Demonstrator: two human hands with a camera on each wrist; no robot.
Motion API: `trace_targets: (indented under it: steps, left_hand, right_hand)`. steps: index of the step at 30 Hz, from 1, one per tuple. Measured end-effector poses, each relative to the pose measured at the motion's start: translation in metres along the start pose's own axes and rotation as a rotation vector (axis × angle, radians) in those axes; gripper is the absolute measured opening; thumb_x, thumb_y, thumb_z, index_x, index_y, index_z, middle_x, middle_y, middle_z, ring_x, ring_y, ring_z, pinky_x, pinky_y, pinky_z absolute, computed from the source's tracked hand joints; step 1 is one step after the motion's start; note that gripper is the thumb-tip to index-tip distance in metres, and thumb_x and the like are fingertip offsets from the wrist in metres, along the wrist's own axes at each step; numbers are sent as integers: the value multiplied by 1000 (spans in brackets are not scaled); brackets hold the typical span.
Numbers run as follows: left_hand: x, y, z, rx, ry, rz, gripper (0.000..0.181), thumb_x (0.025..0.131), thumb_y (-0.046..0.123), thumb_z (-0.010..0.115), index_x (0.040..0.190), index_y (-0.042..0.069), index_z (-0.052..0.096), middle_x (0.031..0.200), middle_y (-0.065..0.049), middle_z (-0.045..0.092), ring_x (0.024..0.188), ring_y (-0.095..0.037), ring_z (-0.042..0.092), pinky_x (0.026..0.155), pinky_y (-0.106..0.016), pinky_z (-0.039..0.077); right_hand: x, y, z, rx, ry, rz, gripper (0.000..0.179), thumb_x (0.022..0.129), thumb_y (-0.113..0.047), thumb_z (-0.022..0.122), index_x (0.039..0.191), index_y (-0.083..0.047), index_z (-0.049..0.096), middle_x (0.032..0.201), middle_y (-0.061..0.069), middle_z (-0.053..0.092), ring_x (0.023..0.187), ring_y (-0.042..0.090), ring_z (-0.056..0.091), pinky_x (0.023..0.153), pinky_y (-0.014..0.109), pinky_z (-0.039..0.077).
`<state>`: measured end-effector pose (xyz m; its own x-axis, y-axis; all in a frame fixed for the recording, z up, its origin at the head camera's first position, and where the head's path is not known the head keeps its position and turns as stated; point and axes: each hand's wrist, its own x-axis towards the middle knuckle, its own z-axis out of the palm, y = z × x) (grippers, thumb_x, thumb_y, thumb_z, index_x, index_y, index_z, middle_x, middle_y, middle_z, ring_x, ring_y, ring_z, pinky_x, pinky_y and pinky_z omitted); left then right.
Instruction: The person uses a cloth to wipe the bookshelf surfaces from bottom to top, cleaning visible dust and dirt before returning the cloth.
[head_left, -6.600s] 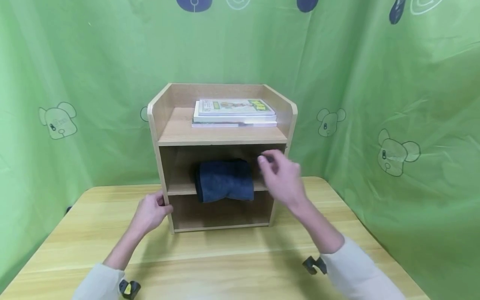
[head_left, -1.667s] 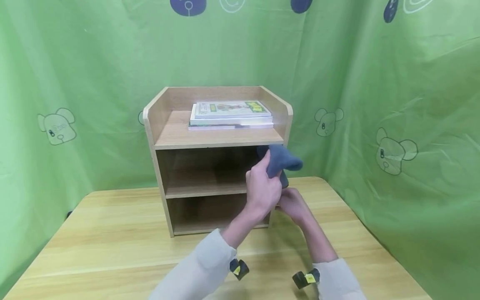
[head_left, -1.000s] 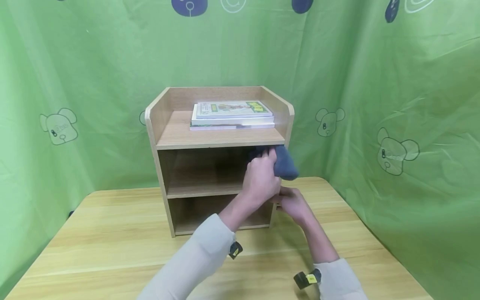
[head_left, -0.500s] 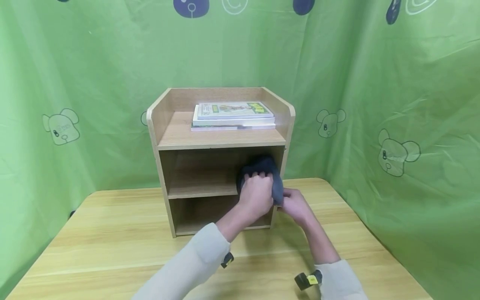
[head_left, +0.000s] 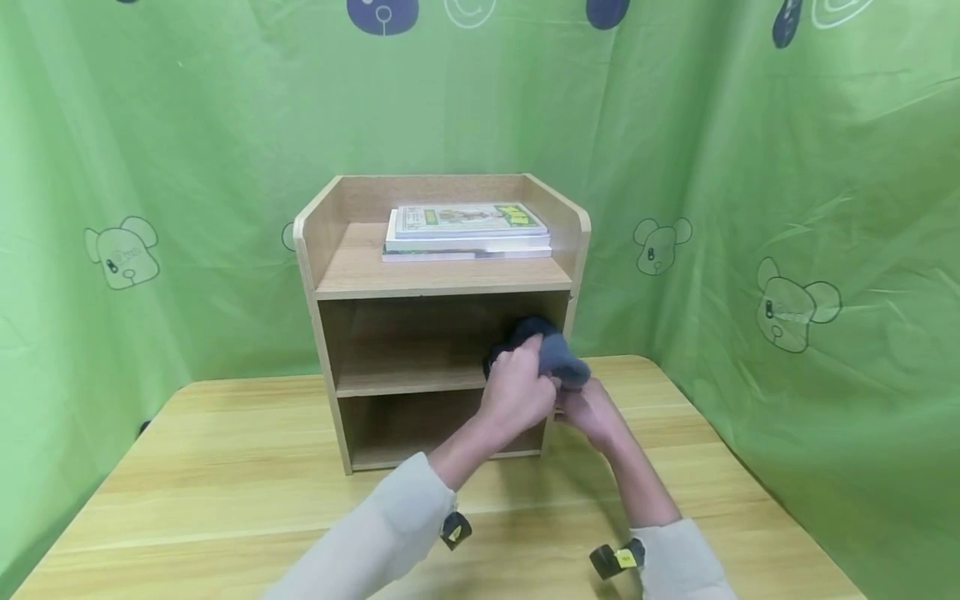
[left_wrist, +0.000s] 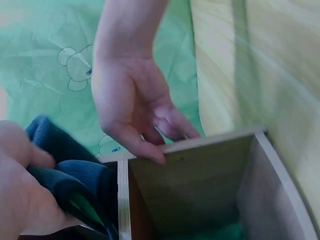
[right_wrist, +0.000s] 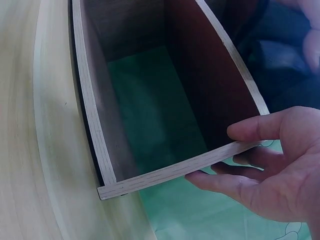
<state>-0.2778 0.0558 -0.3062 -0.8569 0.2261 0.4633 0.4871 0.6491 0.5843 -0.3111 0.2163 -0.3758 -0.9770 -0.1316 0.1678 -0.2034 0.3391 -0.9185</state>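
My left hand point(head_left: 517, 387) grips a bunched dark blue cloth point(head_left: 562, 360) at the right end of the middle compartment of a small wooden shelf point(head_left: 442, 285). A fold of the cloth sticks out past the right side panel. Seen from the left wrist, the cloth point(left_wrist: 62, 142) bends around a board's edge beside the left hand point(left_wrist: 20, 185). Lower on that side, my right hand point(head_left: 592, 412) holds the right panel's front edge. The right wrist view shows the right hand point(right_wrist: 285, 167) pinching this edge, thumb inside the bottom compartment and fingers outside.
A stack of books point(head_left: 468, 231) lies on the shelf's top board. The shelf stands on a light wooden table point(head_left: 210, 492). Green curtains point(head_left: 810, 208) with bear drawings hang behind and at both sides.
Earlier the cloth lay folded on the middle board and my left hand held the left panel. Now the left hand has the cloth at the right panel, which the right hand holds. Cloth just shifted right.
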Motion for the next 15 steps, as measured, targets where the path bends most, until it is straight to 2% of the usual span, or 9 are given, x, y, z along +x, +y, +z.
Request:
trace_targets:
  steps: [2,5,8,11,13,15]
  left_hand:
    - [4,2,1,-112,79,-37,35,88,7,59,122,5,66,107,-15,75,101,-34,72,84,-44,58]
    - [9,8,1,-267,201,-59,22,92,10,56,110,7,69,101,-12,76,96,-33,72,82,-43,57]
    - [11,17,0,-384,296,-38,18,95,12,57,108,11,69,94,-8,76,87,-26,71,78,-38,56]
    - [11,26,-1,-438,339,6,21,95,9,58,112,16,68,91,-5,76,80,-19,68,74,-34,55]
    - [9,30,-1,-444,339,29,28,92,3,58,115,16,67,93,-5,77,80,-17,67,74,-32,55]
    - [7,33,-1,-426,323,33,41,88,-2,58,124,15,66,102,-8,77,87,-18,69,80,-32,56]
  right_hand:
    - [1,-1,2,23,-10,37,35,95,-2,53,126,11,62,109,20,70,94,19,69,93,48,57]
    - [2,-1,3,45,-11,61,37,96,-4,56,131,9,61,114,20,71,97,20,68,95,49,56]
    - [2,-1,4,60,1,58,35,95,-2,55,126,11,63,102,12,72,92,18,67,92,48,57]
    - [1,-1,3,109,6,46,27,93,1,53,114,11,67,86,2,67,84,15,65,89,45,58]
    - [0,1,2,122,7,24,19,92,0,54,103,5,69,81,-2,65,79,13,64,85,40,59]
    - [0,3,1,114,20,-9,12,92,-3,58,93,-2,70,77,-5,64,74,11,62,79,35,58]
